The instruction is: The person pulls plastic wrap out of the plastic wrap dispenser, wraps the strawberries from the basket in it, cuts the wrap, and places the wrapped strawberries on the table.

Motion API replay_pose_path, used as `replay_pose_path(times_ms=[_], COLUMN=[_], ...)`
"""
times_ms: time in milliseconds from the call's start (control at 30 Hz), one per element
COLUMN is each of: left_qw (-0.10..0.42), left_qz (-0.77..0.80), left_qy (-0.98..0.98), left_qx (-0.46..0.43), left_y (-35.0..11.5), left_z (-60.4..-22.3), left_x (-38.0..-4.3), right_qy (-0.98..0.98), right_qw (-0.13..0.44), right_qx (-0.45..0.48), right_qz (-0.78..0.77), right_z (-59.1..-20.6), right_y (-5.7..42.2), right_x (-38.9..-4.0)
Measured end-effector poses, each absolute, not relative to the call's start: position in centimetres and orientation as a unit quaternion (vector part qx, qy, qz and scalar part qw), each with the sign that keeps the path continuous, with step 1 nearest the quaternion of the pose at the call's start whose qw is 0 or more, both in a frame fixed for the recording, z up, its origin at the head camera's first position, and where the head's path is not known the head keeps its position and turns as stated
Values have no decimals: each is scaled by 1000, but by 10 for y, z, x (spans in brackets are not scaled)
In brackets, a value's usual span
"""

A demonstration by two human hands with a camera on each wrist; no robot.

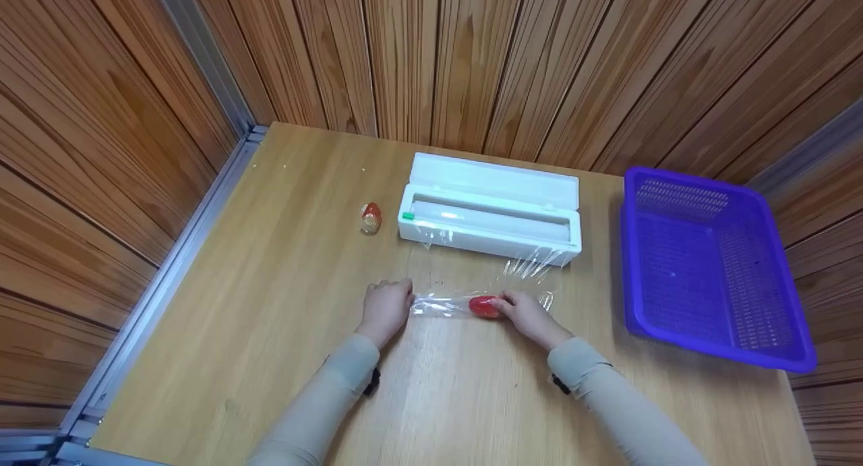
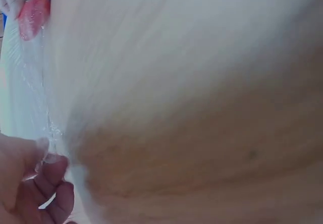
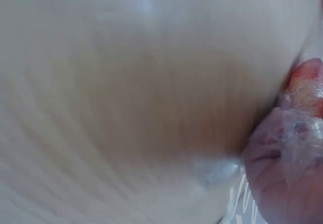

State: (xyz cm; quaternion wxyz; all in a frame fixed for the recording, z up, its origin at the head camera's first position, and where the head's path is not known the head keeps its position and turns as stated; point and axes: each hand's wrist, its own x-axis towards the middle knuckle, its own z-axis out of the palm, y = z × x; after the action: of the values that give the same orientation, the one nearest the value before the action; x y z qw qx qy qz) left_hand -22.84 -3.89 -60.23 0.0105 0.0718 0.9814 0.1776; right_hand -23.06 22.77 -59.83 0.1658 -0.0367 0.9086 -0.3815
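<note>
A red oval piece (image 1: 483, 307), covered in clear plastic film, lies low over the table in the head view. My right hand (image 1: 530, 317) grips its right end, with film bunched around the fingers. From the piece a twisted strip of cling film (image 1: 437, 306) stretches left to my left hand (image 1: 388, 307), which pinches its end between thumb and fingers. The left wrist view shows this pinch and the red piece farther along the strip. Some film spreads from the right hand up toward the front of a white wrap box (image 1: 491, 240).
The wrap box stands with its lid raised and a film roll (image 1: 492, 219) inside. Left of it lies a small red-and-tan wrapped piece (image 1: 371, 218). A purple plastic basket (image 1: 634, 270) is at the table's right. Wood-panelled walls enclose the wooden table (image 1: 270, 284).
</note>
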Motion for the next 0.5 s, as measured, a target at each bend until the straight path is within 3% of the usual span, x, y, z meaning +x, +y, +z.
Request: replay_pose_path(times_ms=[333, 500], left_qw=[-4, -94], left_qz=[180, 106], left_qy=[984, 988], left_qx=[7, 60], left_y=[-37, -20], left_z=[-602, -596], left_x=[-229, -230], right_qy=[903, 899], right_qw=[198, 204], right_qx=[-16, -17], right_qz=[-381, -388], right_z=[-592, -592], right_y=[226, 226], right_x=[-239, -241])
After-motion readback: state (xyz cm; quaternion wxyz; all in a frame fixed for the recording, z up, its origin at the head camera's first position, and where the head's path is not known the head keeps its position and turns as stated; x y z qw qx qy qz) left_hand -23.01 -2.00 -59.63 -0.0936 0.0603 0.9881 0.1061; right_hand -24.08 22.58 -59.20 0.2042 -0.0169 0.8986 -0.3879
